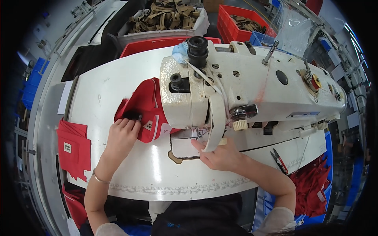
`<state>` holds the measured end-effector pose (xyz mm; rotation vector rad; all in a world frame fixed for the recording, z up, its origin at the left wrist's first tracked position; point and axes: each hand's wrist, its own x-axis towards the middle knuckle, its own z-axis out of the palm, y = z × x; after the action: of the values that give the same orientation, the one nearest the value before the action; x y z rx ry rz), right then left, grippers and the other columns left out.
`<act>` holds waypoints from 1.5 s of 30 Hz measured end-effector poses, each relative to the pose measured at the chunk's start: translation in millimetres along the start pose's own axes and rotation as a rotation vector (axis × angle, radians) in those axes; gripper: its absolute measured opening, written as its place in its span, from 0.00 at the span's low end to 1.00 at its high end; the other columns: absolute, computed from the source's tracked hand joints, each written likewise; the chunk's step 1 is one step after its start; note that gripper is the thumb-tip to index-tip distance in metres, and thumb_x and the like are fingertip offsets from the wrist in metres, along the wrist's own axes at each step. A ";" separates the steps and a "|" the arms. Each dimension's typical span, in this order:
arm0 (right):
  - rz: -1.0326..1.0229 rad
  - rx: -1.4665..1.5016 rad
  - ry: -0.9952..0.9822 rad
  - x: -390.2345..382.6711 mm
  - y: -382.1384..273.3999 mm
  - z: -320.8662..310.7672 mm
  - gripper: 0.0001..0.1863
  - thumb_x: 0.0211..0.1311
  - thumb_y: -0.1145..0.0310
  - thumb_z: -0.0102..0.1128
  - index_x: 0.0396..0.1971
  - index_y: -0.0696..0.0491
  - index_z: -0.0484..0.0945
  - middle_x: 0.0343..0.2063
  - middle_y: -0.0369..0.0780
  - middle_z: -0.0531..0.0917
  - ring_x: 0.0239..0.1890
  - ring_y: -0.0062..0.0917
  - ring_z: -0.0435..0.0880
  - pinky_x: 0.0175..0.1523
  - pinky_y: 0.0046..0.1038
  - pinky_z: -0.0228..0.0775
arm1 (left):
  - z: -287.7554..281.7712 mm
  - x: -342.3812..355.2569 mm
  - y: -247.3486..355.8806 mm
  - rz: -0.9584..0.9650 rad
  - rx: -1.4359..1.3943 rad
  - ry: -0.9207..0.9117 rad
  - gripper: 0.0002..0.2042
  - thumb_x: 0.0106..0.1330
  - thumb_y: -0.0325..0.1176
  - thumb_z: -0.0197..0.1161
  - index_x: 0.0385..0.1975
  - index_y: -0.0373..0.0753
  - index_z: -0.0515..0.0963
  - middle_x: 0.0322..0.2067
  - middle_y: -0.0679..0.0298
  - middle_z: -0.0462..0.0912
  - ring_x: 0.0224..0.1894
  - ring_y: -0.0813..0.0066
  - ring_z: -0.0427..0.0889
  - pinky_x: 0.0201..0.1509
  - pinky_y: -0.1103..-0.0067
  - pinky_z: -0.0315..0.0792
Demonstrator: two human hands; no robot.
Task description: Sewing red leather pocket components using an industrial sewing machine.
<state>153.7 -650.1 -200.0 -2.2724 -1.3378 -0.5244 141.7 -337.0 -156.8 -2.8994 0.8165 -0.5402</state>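
A red fabric piece (147, 98) with white strips and a small white label lies folded and raised at the left of the white sewing machine (183, 104). My left hand (125, 135) has its fingers curled onto the near left edge of this fabric, gripping it. Part of the fabric runs toward the needle area, where the machine head hides some of it. My right hand (220, 155) rests by the metal needle plate (183, 147), index finger stretched toward the presser foot. A white curved guard (216, 122) covers part of that hand, and I see nothing held in it.
Red labelled fabric pieces (73, 147) are stacked at the table's left edge. Scissors (279, 161) lie at the right, beside a blue bin (328, 157) of red fabric. Behind the table stand a white-lined container (201, 25) of brown straps and a red crate (226, 23).
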 end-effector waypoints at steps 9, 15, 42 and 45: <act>0.506 1.057 -0.211 -7.7 -69.6 -41.3 0.39 0.58 0.62 0.65 0.65 0.61 0.58 0.66 0.50 0.57 0.69 0.38 0.57 0.69 0.33 0.49 | -87.4 -35.6 46.4 -0.992 -1.681 0.367 0.13 0.71 0.34 0.55 0.46 0.30 0.76 0.42 0.61 0.83 0.42 0.76 0.81 0.47 0.80 0.73; 0.567 1.251 0.440 26.9 -125.9 15.4 0.32 0.52 0.76 0.68 0.58 0.61 0.69 0.60 0.48 0.69 0.61 0.30 0.70 0.63 0.28 0.61 | -66.6 -46.0 117.1 -1.025 -2.158 0.731 0.20 0.73 0.36 0.50 0.59 0.31 0.64 0.55 0.55 0.74 0.56 0.68 0.76 0.61 0.71 0.70; 0.451 0.981 0.040 37.4 -106.4 -119.0 0.09 0.54 0.76 0.67 0.36 0.58 0.81 0.28 0.36 0.78 0.31 0.18 0.75 0.39 0.20 0.67 | -127.2 -25.9 116.6 -0.468 -1.336 0.249 0.07 0.51 0.22 0.71 0.31 0.34 0.83 0.28 0.62 0.84 0.31 0.77 0.79 0.40 0.81 0.72; 0.446 0.916 0.092 35.0 -107.2 -122.3 0.07 0.51 0.79 0.68 0.32 0.57 0.83 0.27 0.36 0.80 0.29 0.16 0.77 0.35 0.19 0.66 | -121.2 -27.2 114.5 -0.470 -1.383 0.273 0.08 0.50 0.21 0.72 0.30 0.33 0.84 0.29 0.62 0.85 0.35 0.75 0.80 0.44 0.80 0.72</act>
<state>63.3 -646.9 -60.4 -1.6447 -0.7374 0.1348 20.8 -418.6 -71.6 -4.4468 0.6448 -0.5175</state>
